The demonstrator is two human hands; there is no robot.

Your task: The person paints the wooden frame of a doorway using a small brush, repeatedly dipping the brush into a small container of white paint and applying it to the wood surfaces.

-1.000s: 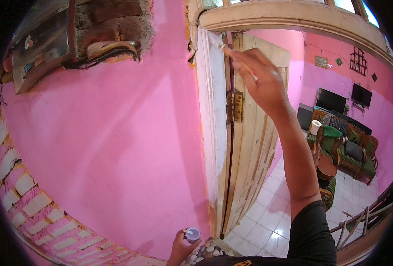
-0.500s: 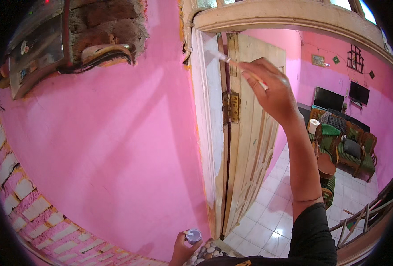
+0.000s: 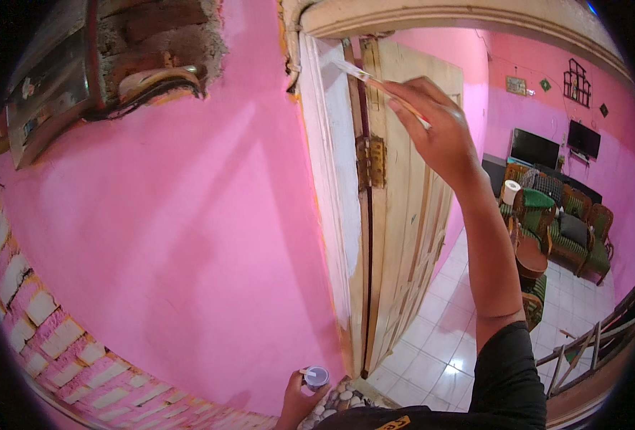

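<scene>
Raised high at the doorway, my right hand (image 3: 436,129) is closed around the handle of a paintbrush (image 3: 361,74). Its pale bristles reach the upper part of the door frame (image 3: 344,150), where white paint covers the face beside the bare wood. At the lower edge my left hand (image 3: 301,403) grips a small round cup (image 3: 317,377) of pale, lavender-looking paint. A short light strip shows at the cup's rim; I cannot tell what it is. Behind the brush stands a wooden door (image 3: 414,179), ajar, with a rusty hinge (image 3: 372,163).
A pink wall (image 3: 188,244) fills the left, with an open meter-like box (image 3: 48,93) and exposed brick above. Beyond the doorway are a tiled floor (image 3: 421,351), green-striped chairs (image 3: 568,247) and dark screens (image 3: 536,148). Wooden slats (image 3: 583,355) stand at the lower right.
The whole view has shifted slightly, with the lintel higher in the picture. The brush tip has moved a little up along the frame. Both hands keep their holds.
</scene>
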